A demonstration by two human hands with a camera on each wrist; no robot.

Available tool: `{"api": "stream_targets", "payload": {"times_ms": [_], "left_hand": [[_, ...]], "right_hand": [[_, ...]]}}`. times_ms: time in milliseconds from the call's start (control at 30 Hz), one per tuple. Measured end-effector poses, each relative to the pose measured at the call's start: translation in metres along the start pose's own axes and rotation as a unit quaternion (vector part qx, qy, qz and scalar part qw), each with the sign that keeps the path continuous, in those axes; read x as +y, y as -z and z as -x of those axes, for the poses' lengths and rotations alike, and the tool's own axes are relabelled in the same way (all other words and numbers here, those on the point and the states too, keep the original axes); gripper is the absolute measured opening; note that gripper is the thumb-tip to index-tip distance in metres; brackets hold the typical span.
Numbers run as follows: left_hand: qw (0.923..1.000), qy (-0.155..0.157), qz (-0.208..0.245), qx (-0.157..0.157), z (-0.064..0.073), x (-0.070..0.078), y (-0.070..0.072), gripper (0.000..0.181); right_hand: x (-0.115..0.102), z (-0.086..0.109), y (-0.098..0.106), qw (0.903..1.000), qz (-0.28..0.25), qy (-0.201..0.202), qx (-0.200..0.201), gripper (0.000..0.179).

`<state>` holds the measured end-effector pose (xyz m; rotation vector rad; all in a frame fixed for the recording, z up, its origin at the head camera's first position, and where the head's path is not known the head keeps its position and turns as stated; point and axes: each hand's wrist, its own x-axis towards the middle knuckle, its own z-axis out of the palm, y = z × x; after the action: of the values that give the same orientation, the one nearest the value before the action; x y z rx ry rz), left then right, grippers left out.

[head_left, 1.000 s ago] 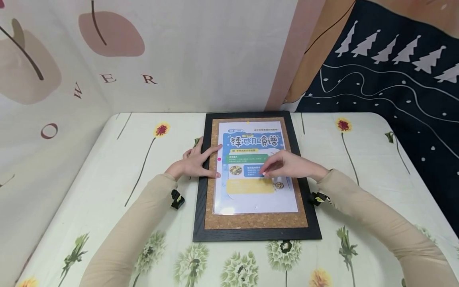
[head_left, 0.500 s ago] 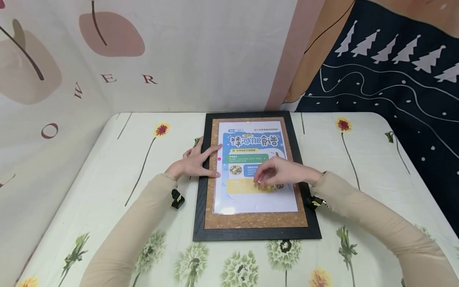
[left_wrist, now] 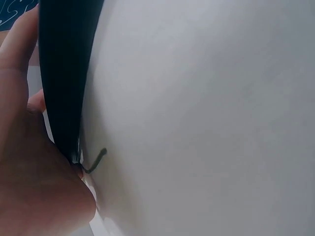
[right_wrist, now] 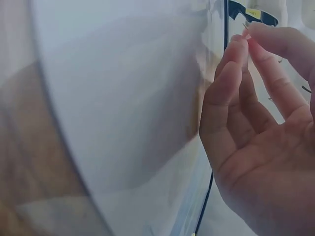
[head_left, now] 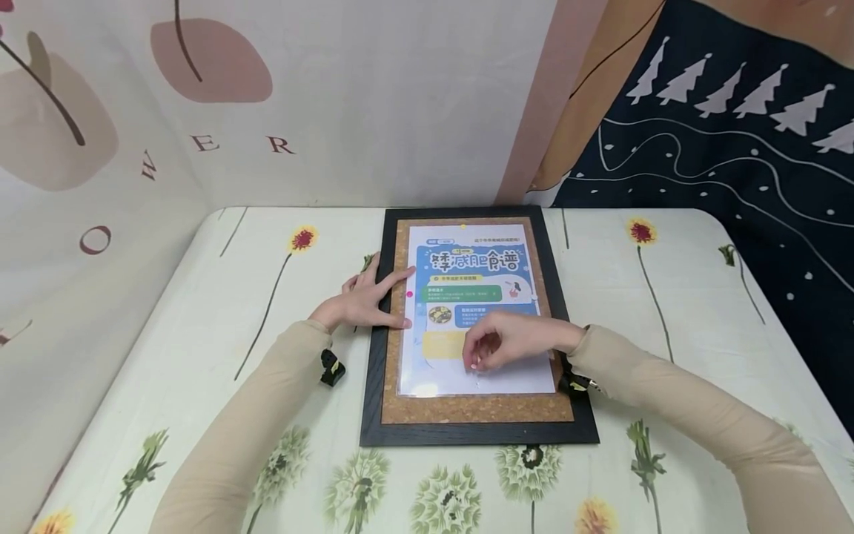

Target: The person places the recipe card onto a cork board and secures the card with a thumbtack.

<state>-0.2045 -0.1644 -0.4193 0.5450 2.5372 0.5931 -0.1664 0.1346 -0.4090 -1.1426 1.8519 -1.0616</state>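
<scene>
A black-framed corkboard [head_left: 477, 434] lies flat on the table, bearing a printed paper sheet [head_left: 437, 380] with blue, green and yellow blocks. Across its left edge rests my left hand [head_left: 359, 304], thumb and index finger spread straight over the frame onto the sheet's edge. My right hand [head_left: 510, 340] hovers over the lower part of the sheet. Between its thumb and fingertips it pinches a small push pin [right_wrist: 246, 27]; the thin metal point shows in the right wrist view, while the head is mostly hidden.
A yellow pin [head_left: 463, 226] sits at the sheet's top edge and a pink pin [head_left: 410, 294] at its left edge. Under the board is a flower-patterned tablecloth [head_left: 267, 415]. Fabric hangings [head_left: 387, 111] stand behind the table.
My right hand has come down the sheet, from the middle to the lower part, still pinching the pin. The left hand stays on the frame; the head view has shifted very slightly.
</scene>
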Motion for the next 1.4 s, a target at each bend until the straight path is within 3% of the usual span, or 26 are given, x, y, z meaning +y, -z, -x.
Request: {"api": "stream_targets", "payload": {"times_ms": [233,967,1400], "left_hand": [[1.0,-0.005,0.002,0.005,-0.002,-0.001,-0.001,0.1],[1.0,-0.006,0.002,0.008,-0.002,-0.002,-0.002,0.098],[1.0,-0.006,-0.003,0.007,-0.003,-0.004,-0.002,0.098]], "right_hand": [[-0.002,0.0,-0.004,0.9996,-0.004,-0.026,-0.014,0.013],[-0.002,-0.002,-0.009,0.9973,0.07,-0.013,-0.02,0.012],[-0.003,-0.003,-0.011,0.9958,0.088,-0.015,-0.02,0.011]]}}
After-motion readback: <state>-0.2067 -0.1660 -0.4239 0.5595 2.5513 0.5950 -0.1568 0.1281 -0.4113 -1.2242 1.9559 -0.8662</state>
